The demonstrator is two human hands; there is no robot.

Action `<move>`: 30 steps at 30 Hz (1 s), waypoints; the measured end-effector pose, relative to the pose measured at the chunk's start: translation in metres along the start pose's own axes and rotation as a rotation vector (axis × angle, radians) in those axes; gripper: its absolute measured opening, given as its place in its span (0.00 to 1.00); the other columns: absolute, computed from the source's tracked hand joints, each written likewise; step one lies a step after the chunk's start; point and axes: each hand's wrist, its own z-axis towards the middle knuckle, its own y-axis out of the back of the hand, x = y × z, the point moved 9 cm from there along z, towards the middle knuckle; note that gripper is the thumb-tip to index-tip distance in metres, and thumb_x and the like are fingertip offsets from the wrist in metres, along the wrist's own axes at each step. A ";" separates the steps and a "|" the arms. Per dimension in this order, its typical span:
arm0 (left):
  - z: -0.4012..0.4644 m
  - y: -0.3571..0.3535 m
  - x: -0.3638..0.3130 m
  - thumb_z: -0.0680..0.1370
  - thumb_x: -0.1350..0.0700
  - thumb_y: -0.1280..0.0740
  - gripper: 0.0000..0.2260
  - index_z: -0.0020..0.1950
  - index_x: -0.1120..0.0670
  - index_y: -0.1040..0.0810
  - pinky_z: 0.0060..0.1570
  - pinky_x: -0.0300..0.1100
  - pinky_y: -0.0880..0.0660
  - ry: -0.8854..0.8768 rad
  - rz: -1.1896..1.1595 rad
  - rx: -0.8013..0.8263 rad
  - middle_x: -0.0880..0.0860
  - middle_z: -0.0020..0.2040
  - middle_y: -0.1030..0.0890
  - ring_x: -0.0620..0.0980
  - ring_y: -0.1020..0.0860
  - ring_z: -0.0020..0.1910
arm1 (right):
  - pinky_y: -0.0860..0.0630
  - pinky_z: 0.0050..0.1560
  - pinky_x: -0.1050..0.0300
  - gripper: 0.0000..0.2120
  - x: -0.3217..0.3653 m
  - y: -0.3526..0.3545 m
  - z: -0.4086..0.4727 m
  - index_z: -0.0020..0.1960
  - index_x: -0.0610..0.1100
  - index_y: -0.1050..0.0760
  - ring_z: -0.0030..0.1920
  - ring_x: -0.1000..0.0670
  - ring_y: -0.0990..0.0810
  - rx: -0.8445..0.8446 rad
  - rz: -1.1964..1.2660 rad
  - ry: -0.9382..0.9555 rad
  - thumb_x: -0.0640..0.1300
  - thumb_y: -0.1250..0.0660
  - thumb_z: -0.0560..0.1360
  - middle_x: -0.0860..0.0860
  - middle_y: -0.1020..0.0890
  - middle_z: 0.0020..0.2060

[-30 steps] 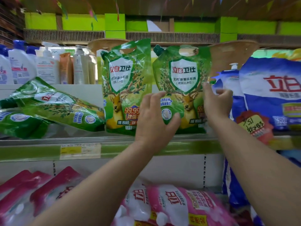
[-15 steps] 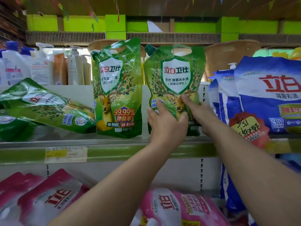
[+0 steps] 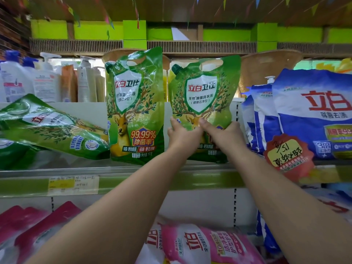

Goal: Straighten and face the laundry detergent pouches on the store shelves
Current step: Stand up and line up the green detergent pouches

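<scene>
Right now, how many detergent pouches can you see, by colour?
Green pouches: 4, two upright, two lying
Blue pouches: 3
Pink pouches: at least 4
Total: at least 11

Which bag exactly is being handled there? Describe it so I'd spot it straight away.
Look at the middle shelf with the green price strip. Two green deer-print pouches stand upright at its centre; it is the right-hand pouch, next to the blue bags. Unlike its free-standing twin, both hands, left and right, grip its lower half.
</scene>
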 end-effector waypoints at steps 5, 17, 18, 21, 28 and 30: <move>0.009 -0.001 0.004 0.75 0.39 0.35 0.44 0.79 0.48 0.62 0.68 0.58 0.38 0.000 -0.020 0.013 0.55 0.79 0.50 0.61 0.45 0.75 | 0.27 0.45 0.55 0.37 0.000 0.003 -0.004 0.62 0.44 0.35 0.50 0.47 0.24 0.010 0.058 0.012 0.63 0.26 0.63 0.49 0.25 0.50; 0.011 -0.002 0.017 0.76 0.42 0.37 0.42 0.78 0.44 0.64 0.63 0.58 0.34 0.076 -0.065 0.039 0.59 0.78 0.46 0.65 0.37 0.71 | 0.25 0.53 0.51 0.28 0.002 -0.004 -0.004 0.58 0.48 0.32 0.52 0.47 0.23 0.068 0.067 0.057 0.59 0.26 0.66 0.51 0.24 0.49; 0.012 -0.002 0.018 0.76 0.43 0.37 0.42 0.77 0.44 0.64 0.61 0.56 0.33 0.080 -0.072 0.042 0.59 0.78 0.45 0.65 0.36 0.70 | 0.25 0.53 0.51 0.28 0.003 -0.005 -0.004 0.59 0.48 0.32 0.52 0.47 0.24 0.078 0.053 0.062 0.59 0.26 0.66 0.51 0.24 0.49; 0.013 -0.002 0.020 0.76 0.43 0.37 0.41 0.77 0.43 0.65 0.53 0.51 0.34 0.089 -0.085 0.047 0.59 0.78 0.45 0.64 0.35 0.69 | 0.25 0.56 0.48 0.29 0.003 -0.008 -0.005 0.60 0.48 0.32 0.53 0.47 0.23 0.104 0.038 0.059 0.59 0.27 0.67 0.50 0.24 0.50; 0.012 -0.002 0.021 0.77 0.43 0.37 0.42 0.77 0.43 0.67 0.63 0.57 0.33 0.107 -0.053 0.061 0.59 0.78 0.45 0.65 0.35 0.70 | 0.25 0.56 0.48 0.27 0.004 -0.007 -0.004 0.60 0.48 0.30 0.53 0.46 0.23 0.073 0.033 0.068 0.58 0.27 0.67 0.50 0.22 0.52; 0.011 -0.003 0.021 0.77 0.42 0.37 0.42 0.76 0.43 0.68 0.63 0.57 0.33 0.108 -0.033 0.058 0.59 0.78 0.45 0.64 0.35 0.70 | 0.26 0.56 0.49 0.26 0.003 -0.007 -0.004 0.60 0.48 0.29 0.53 0.47 0.23 0.068 0.027 0.073 0.58 0.27 0.67 0.50 0.22 0.51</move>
